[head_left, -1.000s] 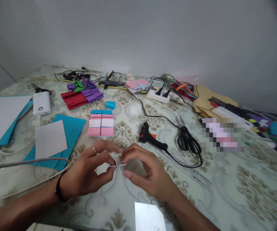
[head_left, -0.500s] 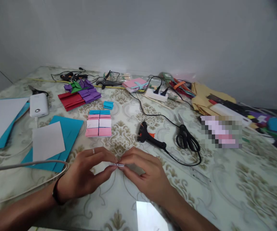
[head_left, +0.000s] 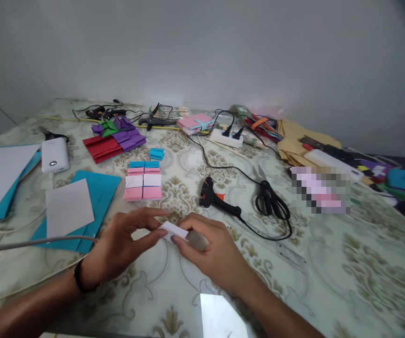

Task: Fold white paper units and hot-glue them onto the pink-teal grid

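Folding, apparently: your left hand point(head_left: 118, 246), loosely closed, pinching the left end of a small white paper point(head_left: 174, 229) between both hands, your right hand point(head_left: 214, 249) closed on its right end; next press likely wants matched edges.

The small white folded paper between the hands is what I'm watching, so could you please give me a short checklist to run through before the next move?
1. White folded paper supported: ok, left hand at one end, right hand at the other.
2. A hand free: not ok, both are on the paper.
3. Crease sharp and edges matched: cannot tell, too small.
4. Glue gun clear of the fingers: ok, lying on the table beyond the right hand.
5. Glue gun cool: cannot tell.
6. Scissors clear of the hands: ok, lying to the right of the glue gun.
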`<state>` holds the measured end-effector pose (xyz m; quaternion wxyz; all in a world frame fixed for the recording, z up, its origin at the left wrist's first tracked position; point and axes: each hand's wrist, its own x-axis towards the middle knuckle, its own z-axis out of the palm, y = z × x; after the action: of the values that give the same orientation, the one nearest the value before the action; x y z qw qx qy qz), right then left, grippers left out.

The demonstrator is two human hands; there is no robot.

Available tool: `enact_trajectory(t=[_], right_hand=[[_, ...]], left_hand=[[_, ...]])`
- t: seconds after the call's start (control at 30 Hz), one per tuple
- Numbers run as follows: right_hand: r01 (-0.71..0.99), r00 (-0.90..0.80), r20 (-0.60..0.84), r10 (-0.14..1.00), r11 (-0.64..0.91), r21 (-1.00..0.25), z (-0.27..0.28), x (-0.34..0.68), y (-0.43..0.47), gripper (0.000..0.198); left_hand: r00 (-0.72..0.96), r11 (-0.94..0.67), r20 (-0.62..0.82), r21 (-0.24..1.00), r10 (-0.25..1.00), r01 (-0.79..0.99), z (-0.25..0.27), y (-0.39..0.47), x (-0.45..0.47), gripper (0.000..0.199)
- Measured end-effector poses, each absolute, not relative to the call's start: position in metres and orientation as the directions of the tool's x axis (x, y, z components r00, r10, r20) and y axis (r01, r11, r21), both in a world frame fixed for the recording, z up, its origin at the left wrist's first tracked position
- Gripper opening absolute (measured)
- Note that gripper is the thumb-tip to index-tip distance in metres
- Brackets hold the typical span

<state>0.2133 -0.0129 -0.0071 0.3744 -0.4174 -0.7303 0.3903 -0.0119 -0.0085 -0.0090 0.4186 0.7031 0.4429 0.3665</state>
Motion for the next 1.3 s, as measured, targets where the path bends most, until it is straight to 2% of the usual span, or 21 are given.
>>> enact_trajectory(t=[0.07, 0.23, 0.53, 0.93, 1.0, 1.1, 1.2, 1.3], right_hand=[[0.333, -0.347, 0.192, 0.918, 0.312, -0.890, -0.004, 0.215, -0.012, 0.011], [0.336, -0.333, 0.065, 0.941, 0.183, -0.924, -0.003, 0.214, -0.011, 0.026], [0.118, -0.365, -0.110, 0.924, -0.071, -0.990, -0.010, 0.213, -0.009, 0.045], [0.125, -0.432, -0.054, 0.900, 0.000, -0.992, -0.008, 0.212, -0.010, 0.041], [0.178, -0.414, -0.020, 0.910, 0.060, -0.982, -0.009, 0.212, -0.011, 0.040], [0.301, -0.393, 0.099, 0.914, 0.230, -0.925, -0.012, 0.212, -0.009, 0.036], [0.378, -0.330, 0.321, 0.888, 0.436, -0.817, -0.008, 0.217, -0.003, 0.027], [0.460, -0.164, 0.578, 0.799, 0.580, -0.672, 0.011, 0.230, -0.005, 0.014]], left_hand=[[0.383, -0.238, 0.093, 0.905, 0.919, 0.352, -0.007, -0.007, -0.012, 0.010], [0.434, -0.159, -0.036, 0.901, 0.900, 0.404, -0.003, -0.006, -0.010, 0.027], [0.432, -0.063, -0.101, 0.935, 0.896, 0.349, 0.001, -0.009, -0.009, 0.040], [0.472, -0.075, -0.101, 0.937, 0.876, 0.341, -0.001, -0.007, -0.009, 0.034], [0.478, -0.066, -0.131, 0.925, 0.869, 0.374, -0.003, -0.005, -0.009, 0.035], [0.468, -0.071, -0.155, 0.899, 0.870, 0.431, -0.006, -0.001, -0.010, 0.033], [0.441, -0.097, -0.125, 0.889, 0.889, 0.448, -0.005, 0.002, -0.011, 0.031], [0.394, -0.092, -0.105, 0.889, 0.913, 0.449, -0.004, 0.004, -0.012, 0.029]])
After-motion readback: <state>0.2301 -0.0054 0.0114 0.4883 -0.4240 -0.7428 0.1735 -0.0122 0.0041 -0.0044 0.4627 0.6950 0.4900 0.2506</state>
